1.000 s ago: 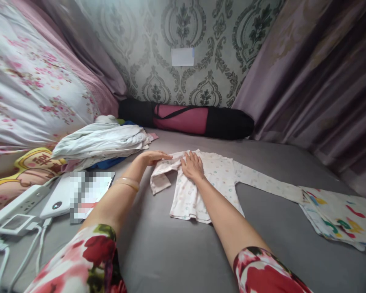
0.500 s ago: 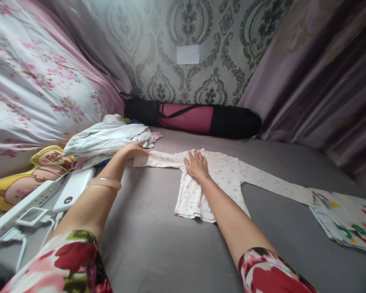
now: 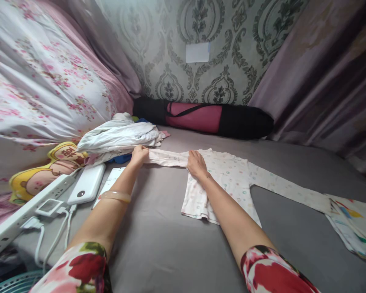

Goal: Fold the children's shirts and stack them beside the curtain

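A small white long-sleeved shirt (image 3: 228,183) with a fine coloured print lies spread on the grey sheet (image 3: 164,244). My left hand (image 3: 140,154) is closed on the cuff end of its left-pointing sleeve, which is stretched out sideways. At the shoulder, where that sleeve meets the body, my right hand (image 3: 197,162) rests on the cloth with its fingers close together, pressed on the fabric. The other sleeve reaches right, its end touching a folded white cloth with a colourful print (image 3: 356,224).
A heap of clothes (image 3: 122,136) lies left of my left hand. Nearer are a white power bank (image 3: 87,184), a phone (image 3: 111,181), a power strip (image 3: 27,209) with cables and a yellow cushion (image 3: 33,179). A black and pink long bag (image 3: 198,118) lies along the wall.
My left hand has closed on the cuff, and the sleeve looks narrower. The fingers of my right hand have drawn together at the shoulder. The view has shifted left, showing the phone.
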Demonstrator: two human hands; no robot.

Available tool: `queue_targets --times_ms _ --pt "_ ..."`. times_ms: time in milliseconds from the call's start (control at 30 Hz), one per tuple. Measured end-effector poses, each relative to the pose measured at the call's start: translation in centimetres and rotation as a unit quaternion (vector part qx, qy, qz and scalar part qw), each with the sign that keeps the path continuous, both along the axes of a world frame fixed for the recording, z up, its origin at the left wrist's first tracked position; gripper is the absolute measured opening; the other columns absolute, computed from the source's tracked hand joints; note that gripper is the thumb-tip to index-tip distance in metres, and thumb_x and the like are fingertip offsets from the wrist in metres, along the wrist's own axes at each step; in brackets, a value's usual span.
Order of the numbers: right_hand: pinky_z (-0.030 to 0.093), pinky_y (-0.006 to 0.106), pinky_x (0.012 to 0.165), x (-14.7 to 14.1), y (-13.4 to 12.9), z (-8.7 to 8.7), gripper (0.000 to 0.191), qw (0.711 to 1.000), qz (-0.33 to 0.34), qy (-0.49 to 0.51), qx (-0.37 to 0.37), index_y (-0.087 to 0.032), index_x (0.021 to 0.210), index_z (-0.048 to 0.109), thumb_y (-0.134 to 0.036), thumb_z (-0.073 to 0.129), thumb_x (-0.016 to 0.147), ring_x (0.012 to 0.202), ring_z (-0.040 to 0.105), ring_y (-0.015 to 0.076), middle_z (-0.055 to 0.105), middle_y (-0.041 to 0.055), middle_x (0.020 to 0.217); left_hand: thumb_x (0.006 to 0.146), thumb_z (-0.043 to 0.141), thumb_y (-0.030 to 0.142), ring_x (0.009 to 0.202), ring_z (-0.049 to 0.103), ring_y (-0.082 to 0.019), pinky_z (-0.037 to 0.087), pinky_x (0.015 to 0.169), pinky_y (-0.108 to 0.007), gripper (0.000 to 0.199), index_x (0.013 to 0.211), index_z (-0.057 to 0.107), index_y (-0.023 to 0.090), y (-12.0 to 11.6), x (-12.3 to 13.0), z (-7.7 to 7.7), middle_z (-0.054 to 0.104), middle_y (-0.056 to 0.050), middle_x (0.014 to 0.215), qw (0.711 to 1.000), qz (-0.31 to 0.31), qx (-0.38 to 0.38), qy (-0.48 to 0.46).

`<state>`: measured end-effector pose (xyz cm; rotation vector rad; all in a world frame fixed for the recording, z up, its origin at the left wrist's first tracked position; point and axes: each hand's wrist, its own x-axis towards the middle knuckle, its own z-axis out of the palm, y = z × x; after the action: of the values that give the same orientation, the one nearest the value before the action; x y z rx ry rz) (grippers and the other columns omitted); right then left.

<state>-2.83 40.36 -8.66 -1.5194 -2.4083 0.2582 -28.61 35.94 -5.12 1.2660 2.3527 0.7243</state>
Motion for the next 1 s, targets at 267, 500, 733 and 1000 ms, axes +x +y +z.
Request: queue_targets --times_ms 267,500,733,1000 --pt "0.003 0.043 0.118 -0.6 0.2 0.0 0.065 0.996 -0.024 -0.034 -0.076 -0.008 0.153 0.025 -0.045 0.019 0.099 0.147 0.010 0.0246 0.021 0.0072 0.160 0.097 0.027 0.027 0.095 0.066 -0.032 0.048 0.078 -0.040 0.034 0.118 0.052 0.018 -2.6 3.0 -0.9 0.063 -0.019 0.108 0.959 0.009 -0.051 0.279" --pt "0.003 0.043 0.118 -0.7 0.1 -0.2 0.065 0.997 -0.031 -0.034 -0.066 -0.009 0.152 0.028 -0.046 0.021 0.098 0.147 0.011 0.0244 0.021 0.0067 0.160 0.097 0.026 0.017 0.098 0.067 -0.031 0.050 0.078 -0.039 0.032 0.117 0.050 0.013 -1.6 3.2 -1.4 0.062 -0.021 0.108 0.949 0.005 -0.090 0.302" --pt "0.004 0.044 0.118 -0.7 0.1 -0.6 0.064 0.998 -0.036 -0.034 -0.046 -0.010 0.151 0.029 -0.045 0.023 0.098 0.147 0.013 0.0249 0.025 0.0072 0.159 0.093 0.024 0.007 0.110 0.059 -0.035 0.044 0.085 -0.045 0.040 0.117 0.055 0.005 -1.0 3.9 -0.7 0.059 -0.027 0.115 0.940 0.025 -0.049 0.336" --pt "0.006 0.045 0.118 -0.5 -0.1 -0.2 0.061 0.997 -0.025 -0.065 -0.046 -0.011 0.153 0.026 -0.039 0.024 0.098 0.147 0.011 0.0251 0.022 0.0069 0.160 0.099 0.031 0.029 0.121 0.052 -0.026 0.034 0.104 -0.037 0.041 0.130 0.050 0.011 0.9 13.8 -1.3 0.060 -0.019 0.124 0.964 -0.202 0.092 0.144"
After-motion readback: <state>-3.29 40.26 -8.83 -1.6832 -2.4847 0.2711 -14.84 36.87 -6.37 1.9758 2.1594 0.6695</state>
